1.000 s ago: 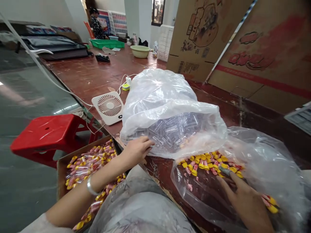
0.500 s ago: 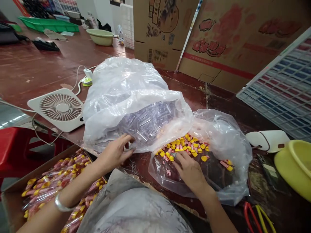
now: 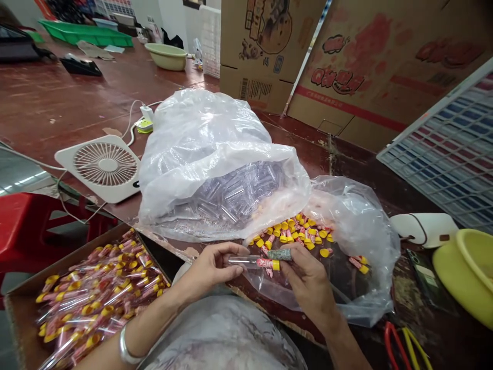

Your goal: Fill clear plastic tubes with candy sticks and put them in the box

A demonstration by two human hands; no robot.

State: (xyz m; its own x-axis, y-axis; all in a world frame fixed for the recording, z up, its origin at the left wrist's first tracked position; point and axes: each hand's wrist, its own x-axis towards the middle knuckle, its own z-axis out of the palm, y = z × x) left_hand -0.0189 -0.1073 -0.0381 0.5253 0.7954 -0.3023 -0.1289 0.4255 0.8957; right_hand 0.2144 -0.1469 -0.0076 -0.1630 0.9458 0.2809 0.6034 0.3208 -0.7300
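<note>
My left hand [image 3: 210,270] is closed on a clear plastic tube [image 3: 242,260], held level over the table's front edge. At the tube's right end, my right hand [image 3: 308,272] pinches a yellow cap [image 3: 276,265] with a pink printed piece on it. The pink piece meets the tube's mouth; how deep it sits inside, I cannot tell. A grey-green wrap [image 3: 280,254] covers one right fingertip. Loose yellow caps with pink pieces [image 3: 295,234] lie behind the hands by a clear bag [image 3: 358,205]. Clear tubes [image 3: 239,192] fill the open mouth of a large white bag [image 3: 208,121].
A carton [image 3: 19,318] of capped tubes stands at lower left beside a red stool [image 3: 31,226]. A white fan [image 3: 106,164] sits left of the large bag. Cardboard boxes [image 3: 346,110] stand behind; a phone [image 3: 427,277] and yellow basin [image 3: 462,277] are at right.
My left hand has come away from the large bag's mouth with a tube. My right hand has lifted a yellow cap from the pile, and the two now meet in front of me.
</note>
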